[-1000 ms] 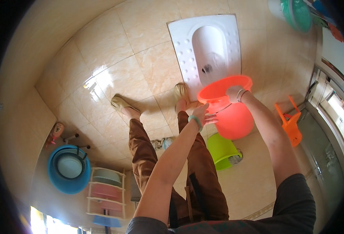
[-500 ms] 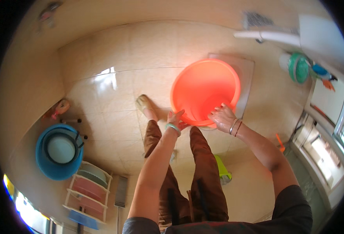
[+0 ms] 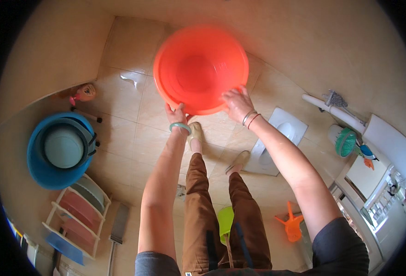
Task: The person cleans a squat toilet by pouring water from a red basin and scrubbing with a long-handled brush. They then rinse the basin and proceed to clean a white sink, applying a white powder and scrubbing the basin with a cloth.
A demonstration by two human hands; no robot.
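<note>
A large orange-red plastic basin is held out ahead of me, its hollow inside facing up toward me. My left hand grips its near rim, thumb on top and the other fingers mostly hidden beneath. My right hand is closed over the near right rim, its fingers reaching just inside. Nothing shows inside the basin. A green bangle is on my left wrist, and thin bands circle my right wrist.
A white squat toilet is set in the tiled floor right of my feet. To the left stand nested blue basins and a slipper rack. At right are a lined bin, a white pipe and an orange stool.
The basin has moved forward and left from over the squat toilet, with both hands still on its rim. The squat toilet is now uncovered, and my feet have shifted.
</note>
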